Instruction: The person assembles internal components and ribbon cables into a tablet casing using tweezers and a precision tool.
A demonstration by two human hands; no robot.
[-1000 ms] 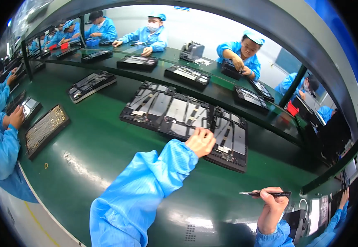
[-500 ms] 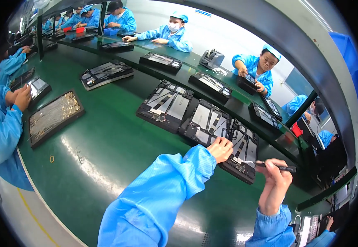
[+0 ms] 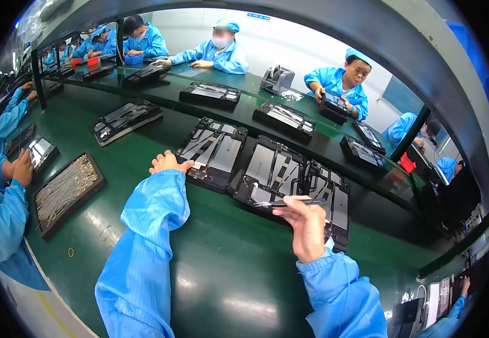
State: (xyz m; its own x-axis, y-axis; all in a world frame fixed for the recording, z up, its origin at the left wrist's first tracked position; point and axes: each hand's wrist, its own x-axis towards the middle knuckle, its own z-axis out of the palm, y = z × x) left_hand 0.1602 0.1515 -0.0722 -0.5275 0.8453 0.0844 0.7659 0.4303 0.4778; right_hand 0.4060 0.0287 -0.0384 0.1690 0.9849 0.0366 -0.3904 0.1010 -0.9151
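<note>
In my right hand [image 3: 306, 222] is a pair of dark tweezers [image 3: 300, 202], fingers closed around them. Their tips lie over the near edge of the middle opened tablet [image 3: 267, 174], by a small white piece. My left hand [image 3: 168, 163] rests at the near left corner of the left opened tablet [image 3: 213, 149]; its fingers are apart and the thumb reaches the tablet's edge. A third opened tablet [image 3: 340, 203] lies to the right, partly behind my right hand. All three show grey battery panels and dark ribbon cables in black frames.
At left, a black tray [image 3: 99, 183] holds many thin wire-like parts, near a co-worker's hands [image 3: 22, 168]. Another opened tablet [image 3: 126, 121] lies farther back. A raised shelf [image 3: 244, 107] carries more tablets, with co-workers beyond. A rubber band [image 3: 71, 252] lies on the green table.
My left hand has moved left from between the middle and right tablets to the left tablet. My right hand with the tweezers has shifted left, from the right tablet to the middle one.
</note>
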